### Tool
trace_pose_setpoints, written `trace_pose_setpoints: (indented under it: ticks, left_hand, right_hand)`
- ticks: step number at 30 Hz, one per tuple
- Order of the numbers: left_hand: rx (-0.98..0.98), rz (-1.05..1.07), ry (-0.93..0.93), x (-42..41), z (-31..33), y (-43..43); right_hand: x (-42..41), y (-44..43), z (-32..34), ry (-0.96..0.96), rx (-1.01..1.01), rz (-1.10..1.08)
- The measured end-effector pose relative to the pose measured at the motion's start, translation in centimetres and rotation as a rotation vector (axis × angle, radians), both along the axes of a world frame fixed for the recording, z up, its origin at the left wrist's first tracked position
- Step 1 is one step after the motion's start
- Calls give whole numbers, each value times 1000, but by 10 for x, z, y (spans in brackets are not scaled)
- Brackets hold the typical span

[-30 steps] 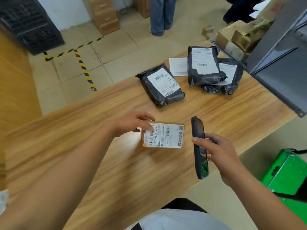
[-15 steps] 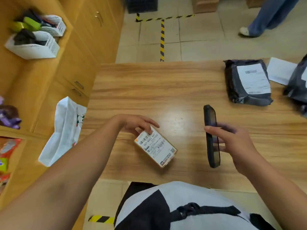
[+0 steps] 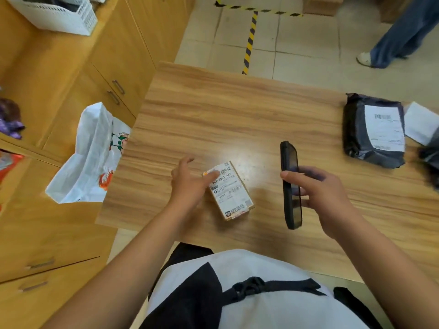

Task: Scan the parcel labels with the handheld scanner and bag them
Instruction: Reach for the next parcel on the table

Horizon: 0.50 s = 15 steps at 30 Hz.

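Note:
A small cardboard parcel (image 3: 229, 192) with a white barcode label lies on the wooden table (image 3: 237, 119) in front of me. My left hand (image 3: 190, 184) grips its left side, the thumb lying on the label's top corner. To its right, my right hand (image 3: 318, 193) holds the black handheld scanner (image 3: 291, 184) on edge above the table, screen facing right. A black poly parcel (image 3: 373, 131) with a white label lies at the table's far right. A white plastic bag (image 3: 92, 157) with a printed picture hangs open off the table's left end.
Wooden cabinets (image 3: 114, 67) stand left of the table, with a white basket (image 3: 59, 15) on top. A white paper slip (image 3: 420, 122) and part of another dark parcel (image 3: 430, 162) sit at the right edge. A person's leg (image 3: 399, 32) stands on the tiled floor beyond.
My view has swung left and down, bringing the bag and cabinets in. My left hand has turned the small parcel from lying crosswise to pointing away from me. The scanner stays beside it.

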<state>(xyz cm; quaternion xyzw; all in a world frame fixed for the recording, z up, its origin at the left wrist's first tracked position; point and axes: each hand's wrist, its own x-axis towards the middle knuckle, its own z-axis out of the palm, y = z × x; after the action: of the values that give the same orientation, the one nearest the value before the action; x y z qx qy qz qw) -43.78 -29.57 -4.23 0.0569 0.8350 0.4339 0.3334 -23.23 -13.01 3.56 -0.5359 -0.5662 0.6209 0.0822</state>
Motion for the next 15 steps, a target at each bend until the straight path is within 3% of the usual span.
trace_pose_setpoints:
  ticks: [3,15]
  left_hand:
    - [9,-20,-176,35,-7,-12]
    - [231,-321,-315,-5,-29,22]
  right_hand:
    - [-10,-6,3,-22,-13,-11]
    - [-26,-10,44,-206,55,62]
